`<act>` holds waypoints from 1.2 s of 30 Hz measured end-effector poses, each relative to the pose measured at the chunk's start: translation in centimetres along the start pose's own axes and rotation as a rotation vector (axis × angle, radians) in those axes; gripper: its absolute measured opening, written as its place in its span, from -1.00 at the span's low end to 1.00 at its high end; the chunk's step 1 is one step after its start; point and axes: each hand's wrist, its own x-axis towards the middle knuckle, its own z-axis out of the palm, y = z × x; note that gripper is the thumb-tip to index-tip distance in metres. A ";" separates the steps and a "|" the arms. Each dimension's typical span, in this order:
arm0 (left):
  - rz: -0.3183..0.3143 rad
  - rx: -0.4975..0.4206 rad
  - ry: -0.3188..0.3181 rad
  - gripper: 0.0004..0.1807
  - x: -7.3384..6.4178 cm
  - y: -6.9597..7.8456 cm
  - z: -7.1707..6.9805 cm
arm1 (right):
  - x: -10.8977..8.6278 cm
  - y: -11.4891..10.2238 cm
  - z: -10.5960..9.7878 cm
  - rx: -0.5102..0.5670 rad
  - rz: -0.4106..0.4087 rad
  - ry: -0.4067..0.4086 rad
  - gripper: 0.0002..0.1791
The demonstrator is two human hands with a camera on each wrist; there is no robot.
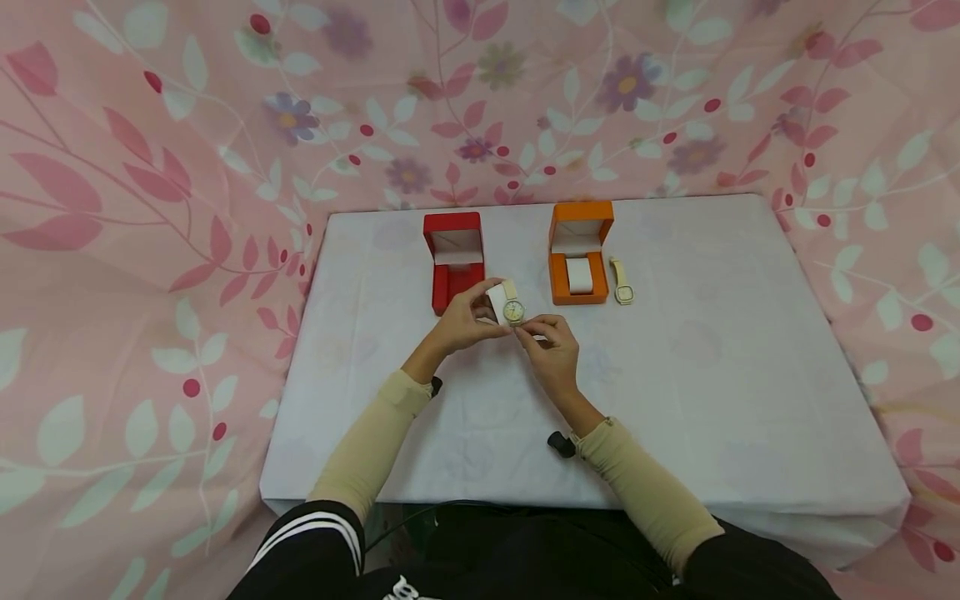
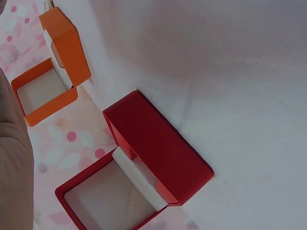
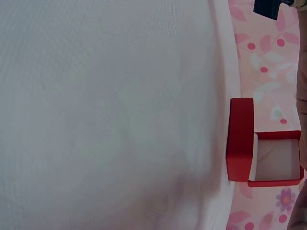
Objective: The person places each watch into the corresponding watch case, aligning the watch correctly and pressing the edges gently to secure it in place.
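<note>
A wristwatch (image 1: pixel 513 311) with a pale cream strap and round face lies along a white watch cushion (image 1: pixel 495 298). My left hand (image 1: pixel 461 323) grips the cushion from its left side, fingers at the top and thumb at the lower edge. At the strap's lower end, my right hand (image 1: pixel 553 350) pinches with thumb and fingertips. Just behind the left hand stands an open red watch box (image 1: pixel 453 223), its lid raised and no cushion showing inside. The left wrist view shows this red box (image 2: pixel 153 143) close by, with part of the left hand (image 2: pixel 15 167) at the edge.
An open orange watch box (image 1: pixel 581 210) with a white cushion (image 1: pixel 578 276) in it stands to the right. Beside that box lies another pale-strapped watch (image 1: pixel 622 285) with a squarish face. White cloth covers the table (image 1: pixel 712 375), and a pink floral curtain (image 1: pixel 480 100) surrounds it.
</note>
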 end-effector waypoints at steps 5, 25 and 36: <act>0.017 0.006 -0.010 -0.15 0.0 -0.1 -0.1 | 0.0 0.1 -0.4 0.018 0.036 -0.090 -0.87; 0.002 0.116 -0.240 -0.17 -0.4 1.3 -1.1 | 3.7 1.0 -3.0 -0.079 0.220 -0.630 0.02; 0.010 0.027 -0.260 -0.21 -0.2 0.9 -1.4 | 5.5 2.2 -3.0 -0.185 0.055 -0.668 0.00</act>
